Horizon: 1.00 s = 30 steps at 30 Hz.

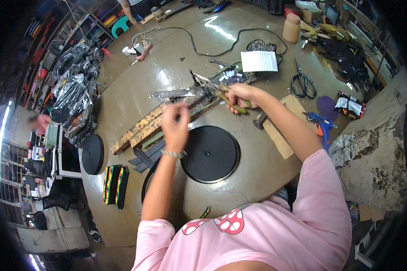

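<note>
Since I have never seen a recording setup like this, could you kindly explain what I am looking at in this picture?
There is no robot here: these are a person's own bare hands. The picture comes from a wide fisheye camera on that person's head, looking down, so straight edges bend near the rim. Its left is the person's left.

The right hand holds pliers with olive-coloured handles. The left hand is blurred, above the worn yellowish bars; whether it holds anything small I cannot tell.

On the table there are also a large black roll, black scissors, a blue glue gun and a white sheet.
</note>
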Tool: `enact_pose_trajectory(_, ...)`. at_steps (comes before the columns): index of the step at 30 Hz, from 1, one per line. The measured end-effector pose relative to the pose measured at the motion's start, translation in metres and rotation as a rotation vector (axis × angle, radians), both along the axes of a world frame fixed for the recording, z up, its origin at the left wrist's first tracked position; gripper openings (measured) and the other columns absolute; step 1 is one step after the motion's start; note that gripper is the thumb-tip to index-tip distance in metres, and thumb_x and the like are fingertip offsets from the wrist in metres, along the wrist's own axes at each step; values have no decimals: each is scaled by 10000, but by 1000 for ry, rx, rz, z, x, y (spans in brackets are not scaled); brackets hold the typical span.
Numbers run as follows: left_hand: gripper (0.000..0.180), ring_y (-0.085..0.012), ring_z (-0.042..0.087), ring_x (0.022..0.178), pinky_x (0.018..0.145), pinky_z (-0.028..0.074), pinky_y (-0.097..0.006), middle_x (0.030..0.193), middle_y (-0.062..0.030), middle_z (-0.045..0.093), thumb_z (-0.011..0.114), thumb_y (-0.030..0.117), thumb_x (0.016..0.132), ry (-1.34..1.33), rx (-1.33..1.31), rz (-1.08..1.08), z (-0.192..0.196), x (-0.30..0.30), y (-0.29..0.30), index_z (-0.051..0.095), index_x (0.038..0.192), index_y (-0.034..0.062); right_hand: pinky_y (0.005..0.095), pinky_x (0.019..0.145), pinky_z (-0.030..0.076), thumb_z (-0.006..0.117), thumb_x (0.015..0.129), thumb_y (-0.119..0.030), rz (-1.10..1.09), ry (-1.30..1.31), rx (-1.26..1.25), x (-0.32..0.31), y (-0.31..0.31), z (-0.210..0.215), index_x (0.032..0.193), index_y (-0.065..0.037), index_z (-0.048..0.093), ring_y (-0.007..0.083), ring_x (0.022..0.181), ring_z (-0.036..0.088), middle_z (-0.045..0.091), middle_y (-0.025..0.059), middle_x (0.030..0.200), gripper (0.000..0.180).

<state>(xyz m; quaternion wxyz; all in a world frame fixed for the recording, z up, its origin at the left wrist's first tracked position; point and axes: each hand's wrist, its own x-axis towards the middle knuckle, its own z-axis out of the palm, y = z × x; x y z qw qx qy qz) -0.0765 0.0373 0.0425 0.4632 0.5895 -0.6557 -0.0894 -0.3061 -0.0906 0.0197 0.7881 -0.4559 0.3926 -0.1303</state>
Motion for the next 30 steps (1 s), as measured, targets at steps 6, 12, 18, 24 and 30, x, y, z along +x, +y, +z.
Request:
enact_pose_trajectory(6,363,-172,556,958,855,448,-296,1107,-123,564,609,147,859,545,431,-303,-12,-74,27,496,1167,-9,389,540,501,440,667,18,-34,-149,272,-4,-5,-6,741,1,442,252,602,530,513,165,769,75)
enact_pose_trajectory(12,561,-161,433,1189,993,360,-296,1281,-115,451,540,293,924,944,624,-319,-19,-93,10,312,1354,13,333,499,513,468,732,-37,-33,115,-250,-29,16,16,827,24,523,208,597,583,579,143,739,126)
enact_pose_trajectory(18,467,-147,511,1081,888,452,-354,1202,-16,503,446,405,952,1189,774,-492,-8,-132,-5,361,1329,143,412,892,438,477,836,-223,-65,664,-1060,-17,74,23,1142,31,527,407,944,572,593,253,1009,401)
enact_pose_trajectory(24,360,-184,553,1019,819,521,-405,1185,-55,482,427,162,928,1408,771,-592,-9,-118,17,392,1285,127,337,748,497,484,927,-399,703,414,-933,-58,67,103,1028,-11,625,218,822,622,651,117,871,424)
enact_pose_trajectory(30,417,-214,574,984,819,551,-383,1115,-63,462,380,-3,871,1474,858,-687,-21,-119,35,360,1281,75,401,661,518,524,838,-155,27,833,-1407,32,-60,97,854,57,649,356,712,638,648,225,810,246)
